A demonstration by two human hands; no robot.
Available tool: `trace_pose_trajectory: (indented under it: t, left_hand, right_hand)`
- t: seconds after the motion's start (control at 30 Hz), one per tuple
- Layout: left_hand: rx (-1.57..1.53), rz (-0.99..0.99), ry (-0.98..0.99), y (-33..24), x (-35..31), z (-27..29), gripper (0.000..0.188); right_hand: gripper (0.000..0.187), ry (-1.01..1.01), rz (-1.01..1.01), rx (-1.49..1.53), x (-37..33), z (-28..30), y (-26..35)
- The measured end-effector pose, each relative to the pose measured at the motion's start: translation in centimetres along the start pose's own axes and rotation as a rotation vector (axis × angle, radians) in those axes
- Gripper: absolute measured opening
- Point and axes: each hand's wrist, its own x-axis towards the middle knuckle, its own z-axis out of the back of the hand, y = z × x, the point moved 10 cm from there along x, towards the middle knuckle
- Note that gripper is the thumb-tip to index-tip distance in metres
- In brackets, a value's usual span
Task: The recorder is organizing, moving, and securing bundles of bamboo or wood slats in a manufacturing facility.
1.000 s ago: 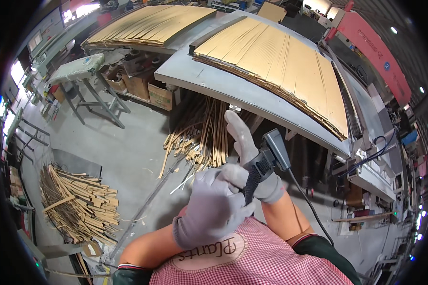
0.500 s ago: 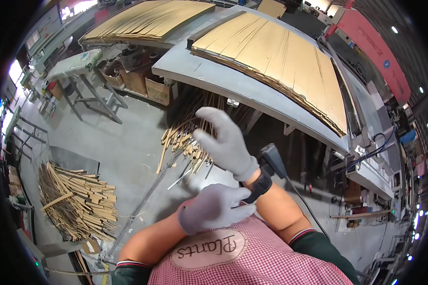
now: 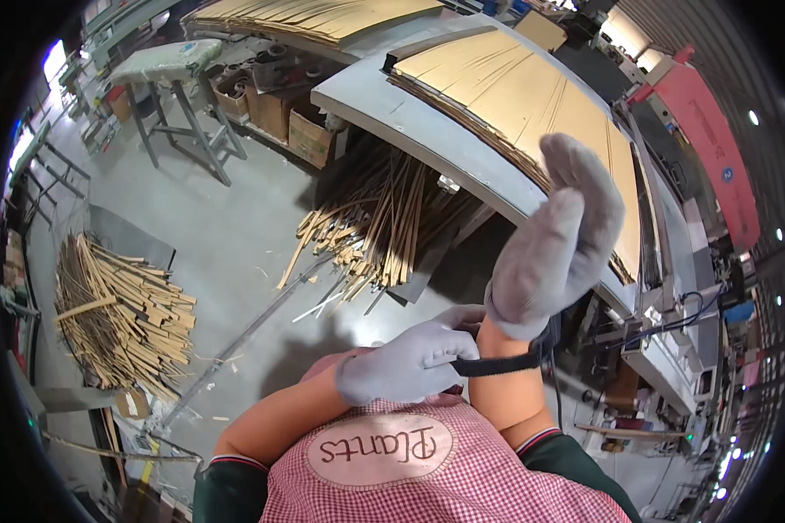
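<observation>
Gloved hands at a black wrist strap, above the floor.
Left hand fingers pinch the black strap on the right forearm; right hand raised, fingers pressed together, held before the desk stacked with thin wood sheets.

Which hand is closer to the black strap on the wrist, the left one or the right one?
Left. The left hand pinches the black strap with its fingers. The right hand is raised above the strap, which wraps its own wrist; its fingers point up, away from it.
</observation>
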Motion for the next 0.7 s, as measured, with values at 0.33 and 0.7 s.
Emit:
trace_pose_trajectory:
  t: [0.33,0.7]
  left_hand:
    - [-0.705,0.102,-0.057,2.5,1.3,-0.5,0.045]
    - [-0.421,0.16,-0.15,2.4,1.6,0.0,0.035]
  right_hand:
    - [0.039,-0.14,-0.923,1.303,-2.7,-2.2,-6.6]
    - [0.034,-0.241,-1.041,1.583,-3.0,-2.1,-6.1]
